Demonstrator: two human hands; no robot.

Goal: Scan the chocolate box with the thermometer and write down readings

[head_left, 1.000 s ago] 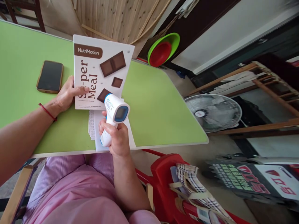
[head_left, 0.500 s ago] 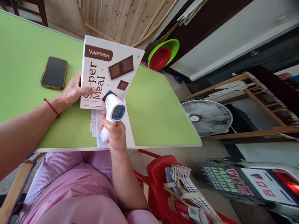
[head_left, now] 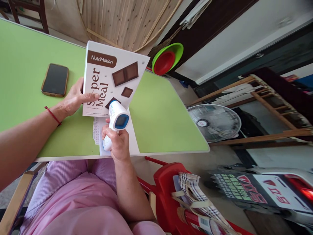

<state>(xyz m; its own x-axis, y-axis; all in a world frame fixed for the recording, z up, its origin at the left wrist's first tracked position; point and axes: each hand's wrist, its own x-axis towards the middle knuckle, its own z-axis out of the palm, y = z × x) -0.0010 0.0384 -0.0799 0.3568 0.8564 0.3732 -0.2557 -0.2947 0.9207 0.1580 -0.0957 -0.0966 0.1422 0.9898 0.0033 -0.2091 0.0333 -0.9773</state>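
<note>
Box (head_left: 111,81), white with brown chocolate squares printed on its front, stands tilted on the green table (head_left: 158,114), its lower edge near the person and its printed face turned up toward the camera. The left hand (head_left: 73,98) grips it by the left edge, thumb laid across the front and fingers behind, which props it at that slant so the face is open to the device. The right hand (head_left: 117,143) is clenched round the grip of a white and blue handheld thermometer (head_left: 116,122), index finger at the front of the grip; its nose points at the box's lower right corner and sits just beside it, perhaps touching, while its small screen faces back toward the person's eyes. Under the right hand some papers (head_left: 130,137) lie flat at the table's near edge. A phone (head_left: 55,80) lies screen up, just left of the left hand and apart from it.
</note>
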